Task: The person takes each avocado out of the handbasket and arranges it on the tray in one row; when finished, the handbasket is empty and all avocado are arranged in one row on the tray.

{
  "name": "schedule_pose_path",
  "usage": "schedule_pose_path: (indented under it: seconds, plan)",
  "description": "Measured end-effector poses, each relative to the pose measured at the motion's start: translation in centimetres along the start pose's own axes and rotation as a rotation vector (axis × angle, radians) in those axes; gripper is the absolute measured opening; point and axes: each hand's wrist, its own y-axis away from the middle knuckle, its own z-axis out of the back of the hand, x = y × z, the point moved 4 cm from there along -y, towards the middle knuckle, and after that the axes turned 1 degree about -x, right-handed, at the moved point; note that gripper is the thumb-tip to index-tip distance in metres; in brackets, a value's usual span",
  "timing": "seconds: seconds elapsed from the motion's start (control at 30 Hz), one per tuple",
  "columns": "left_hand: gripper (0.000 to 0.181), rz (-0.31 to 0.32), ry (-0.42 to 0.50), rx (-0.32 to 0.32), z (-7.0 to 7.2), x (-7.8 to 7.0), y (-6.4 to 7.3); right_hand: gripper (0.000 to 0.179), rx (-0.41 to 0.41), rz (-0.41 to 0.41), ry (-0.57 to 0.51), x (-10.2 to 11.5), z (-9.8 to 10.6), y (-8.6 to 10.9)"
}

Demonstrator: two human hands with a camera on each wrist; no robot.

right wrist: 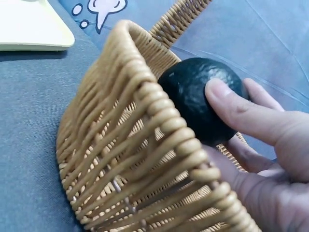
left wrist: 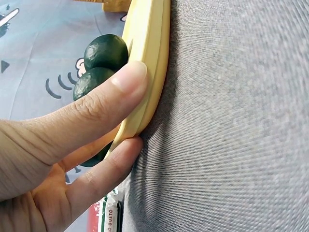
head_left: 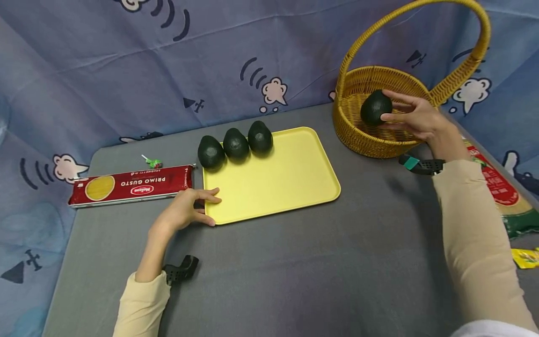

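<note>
At the mouth of the wicker basket [head_left: 366, 146], my right hand [head_left: 414, 117] grips a dark green avocado [head_left: 376, 107] between thumb and fingers. The right wrist view has the avocado [right wrist: 200, 99] just inside the woven rim, with the thumb on its near side. My left hand [head_left: 185, 208] holds the yellow tray [head_left: 273, 180] by its front left corner; in the left wrist view the thumb lies on the tray's edge [left wrist: 152, 63] and a finger touches it lower down. Three more avocados [head_left: 236, 145] sit in a row along the tray's back left side.
Left of the tray lies a red spaghetti pack [head_left: 134, 186], with a green-wrapped lollipop [head_left: 153, 163] behind it. A large red and green bag [head_left: 501, 187] and a yellow packet [head_left: 525, 258] are at the right edge. Patterned blue cloth [head_left: 227, 61] hangs behind the grey table [head_left: 320, 271].
</note>
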Motion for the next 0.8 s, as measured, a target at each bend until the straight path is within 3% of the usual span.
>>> schedule_pose_path:
  seconds: [0.27, 0.5, 0.8]
  plan:
    - [0.05, -0.016, -0.012, -0.008, 0.0, 0.0, -0.1, 0.07, 0.091, 0.128, -0.109, 0.3, -1.3, 1.3]
    - [0.051, -0.015, -0.008, -0.007, 0.0, 0.0, 0.0, 0.068, 0.236, 0.222, -0.1, 0.0, -4.0, 3.0]
    - [0.051, -0.021, -0.006, -0.008, 0.0, -0.3, 0.0, 0.067, 0.41, 0.347, -0.048, -1.9, -7.9, 3.6]
